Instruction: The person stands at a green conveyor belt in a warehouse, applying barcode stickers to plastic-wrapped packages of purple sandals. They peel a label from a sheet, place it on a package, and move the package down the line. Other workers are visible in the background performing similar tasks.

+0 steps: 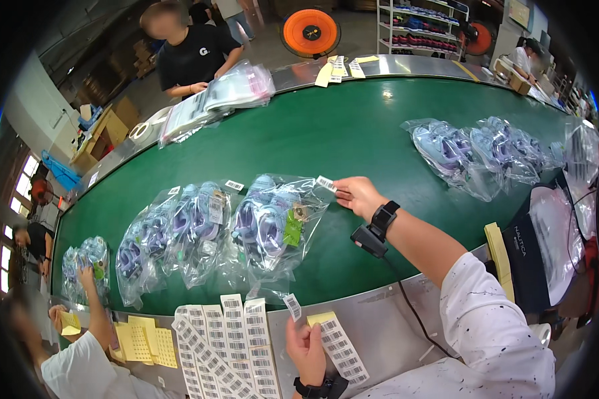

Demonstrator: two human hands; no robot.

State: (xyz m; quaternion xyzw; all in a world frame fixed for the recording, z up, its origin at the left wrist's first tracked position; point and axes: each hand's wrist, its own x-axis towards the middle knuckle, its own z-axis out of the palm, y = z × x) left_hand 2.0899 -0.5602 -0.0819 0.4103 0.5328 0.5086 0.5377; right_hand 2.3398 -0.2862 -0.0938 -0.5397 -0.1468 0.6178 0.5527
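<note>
My right hand reaches over the green belt, its fingertips pinching a small white barcode sticker against the upper right corner of a clear plastic bag. Inside that bag is a pair of light blue and purple shoes with a green tag. Near the belt's front edge, my left hand has its fingers closed on another barcode sticker, which sticks up above the fingertips. Right beside this hand lies a sheet of barcode stickers with a yellow top end.
More bagged shoes lie leftward on the green belt and at its right. Barcode sheets cover the metal ledge. Across the belt a person stands by stacked plastic bags; another works at left. A cable trails from my right wrist.
</note>
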